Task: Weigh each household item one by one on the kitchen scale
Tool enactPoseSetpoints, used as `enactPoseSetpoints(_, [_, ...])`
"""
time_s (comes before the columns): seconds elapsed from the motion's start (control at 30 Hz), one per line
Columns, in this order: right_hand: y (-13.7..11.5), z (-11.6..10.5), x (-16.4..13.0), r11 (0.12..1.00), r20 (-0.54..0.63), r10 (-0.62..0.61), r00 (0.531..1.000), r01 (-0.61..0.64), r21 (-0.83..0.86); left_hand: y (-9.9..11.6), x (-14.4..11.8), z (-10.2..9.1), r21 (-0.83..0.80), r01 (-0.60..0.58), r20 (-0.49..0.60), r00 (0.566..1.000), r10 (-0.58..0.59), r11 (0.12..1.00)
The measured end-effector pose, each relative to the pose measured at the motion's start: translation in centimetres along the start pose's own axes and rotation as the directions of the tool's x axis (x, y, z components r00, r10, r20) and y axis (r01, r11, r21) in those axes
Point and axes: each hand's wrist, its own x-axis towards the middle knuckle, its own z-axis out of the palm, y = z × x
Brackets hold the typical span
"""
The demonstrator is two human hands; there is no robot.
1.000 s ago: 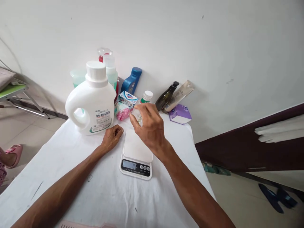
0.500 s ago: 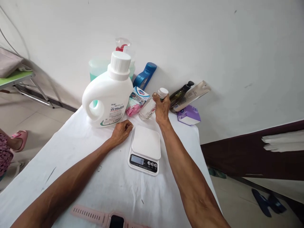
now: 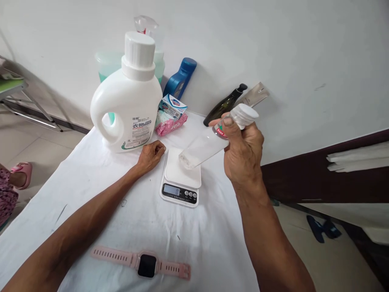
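Observation:
My right hand [image 3: 243, 150] is wrapped round the neck of a clear bottle [image 3: 202, 148] with a white cap. The bottle is tilted, cap up to the right, and its base hangs over the white platform of a digital kitchen scale [image 3: 180, 198]. Whether the base touches the platform I cannot tell. A display with a zero-like digit shows on the scale's front. My left hand [image 3: 152, 156] rests on the cloth at the scale's left edge, fingers curled, with nothing visible in them. Just behind it stands a large white laundry detergent jug [image 3: 130, 97].
Behind the scale lie a soap box [image 3: 174, 106], a pink packet [image 3: 172, 125], a blue bottle [image 3: 180, 79], a dark pump bottle [image 3: 225, 105] and a beige tube [image 3: 254, 95]. A pink smartwatch [image 3: 147, 265] lies in front. The wall closes off the back.
My right hand has lifted the clear bottle from the back of the table and brought it, tilted, over the scale. My left hand stays beside the scale. The view has shifted slightly.

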Motion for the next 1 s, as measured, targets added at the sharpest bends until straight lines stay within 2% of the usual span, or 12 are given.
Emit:
enactPoseSetpoints(0.1, [-0.4, 0.0, -2.4, 0.999, -0.013, 0.047, 0.999, -0.046, 0.012, 0.2, 0.0, 0.0, -0.007, 0.008, 0.005, 1.0, -0.008, 1.0])
enactPoseSetpoints(0.2, [-0.3, 0.1, -3.6, 0.998, -0.029, 0.063, 0.998, -0.062, 0.019, 0.3, 0.0, -0.1, 0.006, 0.014, 0.001, 1.0, -0.014, 1.0])
enactPoseSetpoints(0.47, [0.1, 0.1, -4.1, 0.999, -0.073, 0.05, 0.996, -0.049, 0.016, 0.1, 0.2, -0.1, 0.018, 0.002, -0.002, 1.0, -0.002, 1.0])
enactPoseSetpoints(0.63, [-0.1, -0.5, -4.7, 0.996, -0.01, 0.053, 0.999, -0.052, 0.069, 0.1, 0.3, -0.1, 0.017, -0.017, -0.007, 1.0, 0.017, 1.0])
enactPoseSetpoints(0.7, [0.5, -1.2, -5.1, 0.992, -0.058, 0.055, 0.997, -0.048, 0.12, 0.2, 0.3, -0.1, 0.021, -0.018, -0.01, 1.0, 0.018, 1.0])
enactPoseSetpoints(0.73, [1.1, -1.6, -5.5, 0.986, -0.124, 0.089, 0.988, -0.07, 0.15, 0.2, 0.3, -0.1, 0.022, -0.017, -0.011, 1.0, 0.017, 1.0])
enactPoseSetpoints(0.8, [3.1, -2.2, -6.3, 0.964, -0.303, 0.219, 0.927, -0.157, 0.216, 0.3, 0.3, 0.0, 0.025, -0.018, -0.014, 1.0, 0.019, 1.0])
enactPoseSetpoints(0.87, [5.8, -2.3, -7.5, 0.929, -0.454, 0.352, 0.818, -0.249, 0.273, 0.2, 0.3, 0.0, 0.032, -0.021, -0.013, 1.0, 0.021, 0.999])
enactPoseSetpoints(0.93, [8.5, -2.0, -8.8, 0.9, -0.512, 0.432, 0.742, -0.319, 0.296, 0.2, 0.4, 0.0, 0.035, -0.019, -0.01, 1.0, 0.019, 0.999])
enactPoseSetpoints(1.0, [10.4, -1.5, -9.9, 0.884, -0.514, 0.467, 0.719, -0.36, 0.3, 0.2, 0.4, 0.1, 0.03, -0.016, -0.007, 1.0, 0.016, 0.999])
